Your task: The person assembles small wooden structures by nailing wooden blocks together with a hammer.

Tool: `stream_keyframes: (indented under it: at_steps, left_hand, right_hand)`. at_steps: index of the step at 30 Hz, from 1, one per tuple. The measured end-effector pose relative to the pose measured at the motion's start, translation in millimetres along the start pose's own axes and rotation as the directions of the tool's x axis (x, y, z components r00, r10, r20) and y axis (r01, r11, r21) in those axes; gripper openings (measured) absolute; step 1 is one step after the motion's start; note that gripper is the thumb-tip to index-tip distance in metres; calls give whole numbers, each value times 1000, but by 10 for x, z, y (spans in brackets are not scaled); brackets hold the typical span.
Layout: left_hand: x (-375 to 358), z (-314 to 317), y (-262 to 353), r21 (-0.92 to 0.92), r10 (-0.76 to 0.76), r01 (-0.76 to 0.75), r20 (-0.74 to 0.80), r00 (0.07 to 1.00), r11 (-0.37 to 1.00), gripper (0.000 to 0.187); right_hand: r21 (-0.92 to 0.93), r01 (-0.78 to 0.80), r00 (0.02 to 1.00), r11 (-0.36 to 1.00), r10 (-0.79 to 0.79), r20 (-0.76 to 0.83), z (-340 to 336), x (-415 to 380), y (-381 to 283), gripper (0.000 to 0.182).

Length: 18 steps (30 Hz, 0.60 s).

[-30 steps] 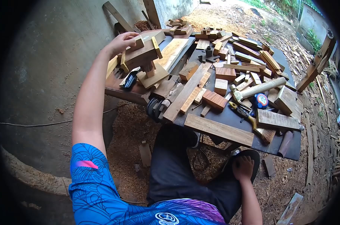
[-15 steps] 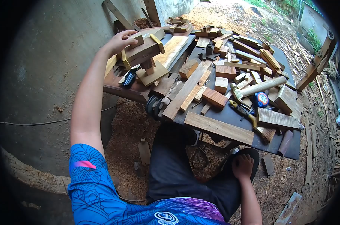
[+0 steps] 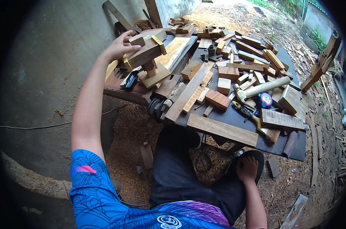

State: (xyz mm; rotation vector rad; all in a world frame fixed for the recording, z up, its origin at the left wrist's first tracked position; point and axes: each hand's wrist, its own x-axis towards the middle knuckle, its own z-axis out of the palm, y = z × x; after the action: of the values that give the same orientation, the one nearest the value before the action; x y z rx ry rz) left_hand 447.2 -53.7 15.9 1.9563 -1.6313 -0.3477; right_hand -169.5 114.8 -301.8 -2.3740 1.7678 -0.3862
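Note:
My left hand reaches to the far left, its thumb and fingers around a small wooden block. That block sits on top of a thick wooden piece with yellowish strips at its ends. Below it, a short post stands on a square wooden base. A black tool or clamp, hard to make out, lies beside the base. My right hand rests on my right knee with its fingers stretched out, holding nothing.
The dark tabletop carries many wood offcuts, a hammer, a tape measure and a yellow-handled tool. A long board lies along the near edge. A wall stands at left; wood shavings cover the ground.
My left hand has shifted slightly left and up on the small block, with its thumb now lower, at the block's near side. My right hand has not moved.

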Motion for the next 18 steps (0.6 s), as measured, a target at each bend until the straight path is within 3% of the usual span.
stream_keyframes:
  at_steps: [2, 3, 4, 6, 7, 10, 18]
  left_hand:
    - [-119, 51, 101, 200, 172, -124, -243, 955, 972, 90]
    - [-269, 70, 262, 295, 304, -220, -281, 910, 930, 79]
    - [-366, 108, 330, 297, 307, -223, -273, 912, 928, 79]
    - [-573, 195, 427, 537, 599, -440, -161, 784, 720, 68]
    - [-782, 299, 572, 707, 651, -405, -104, 752, 580, 62]
    - [-1003, 484, 694, 716, 639, -440, -11, 769, 541, 66]
    - [-915, 672, 515, 806, 638, -346, -49, 769, 479, 75]
  right_hand:
    - [8, -8, 1000, 1000, 8, 24, -10, 3, -5, 12]
    - [11, -14, 1000, 1000, 14, 27, -4, -1, 2, 12]
    - [15, -6, 1000, 1000, 6, 13, 6, -5, 16, 12]
    - [24, -4, 1000, 1000, 4, 6, 11, -8, 22, 12]
    - [23, -4, 1000, 1000, 3, 14, -14, 3, 11, 12]
    - [24, -3, 1000, 1000, 2, 28, -27, 15, -12, 12]
    - [29, -11, 1000, 1000, 10, 18, -36, -13, -18, 12]
